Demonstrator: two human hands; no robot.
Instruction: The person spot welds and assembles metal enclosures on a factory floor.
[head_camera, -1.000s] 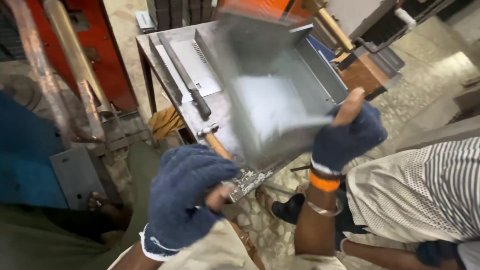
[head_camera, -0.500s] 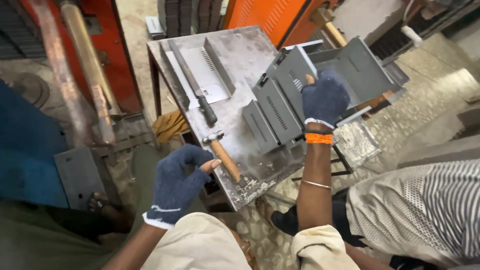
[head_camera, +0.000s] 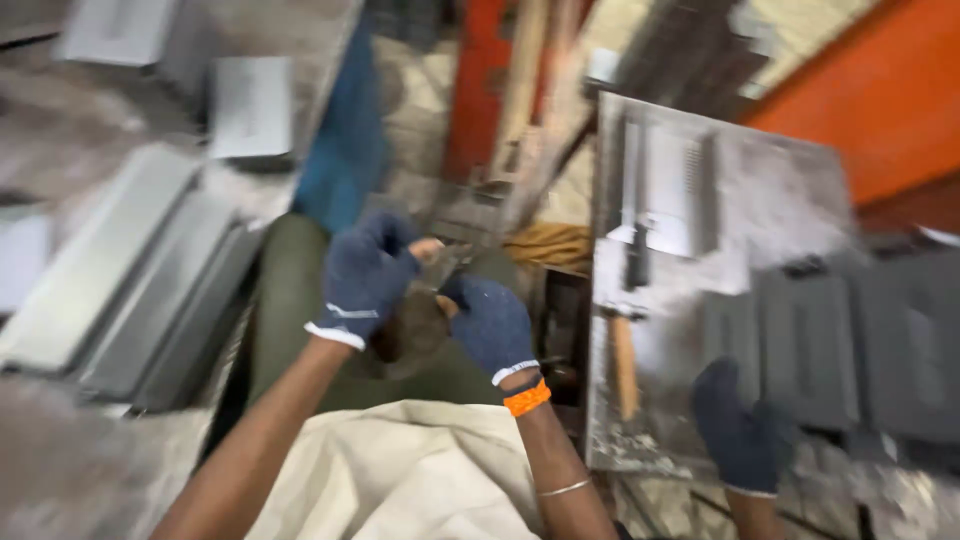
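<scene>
Hands (head_camera: 430, 295) now together, off metal table (head_camera: 780, 200).

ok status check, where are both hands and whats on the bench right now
Left hand and right hand, both gloved, meet on a small blurred object. Hammer lies untouched on metal table. A co-worker's gloved hand at table edge.

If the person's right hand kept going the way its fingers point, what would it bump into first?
The right hand points up-left toward the left hand; it would likely meet the small dark object pinched between them first, though blur hides exactly what that is.
</scene>
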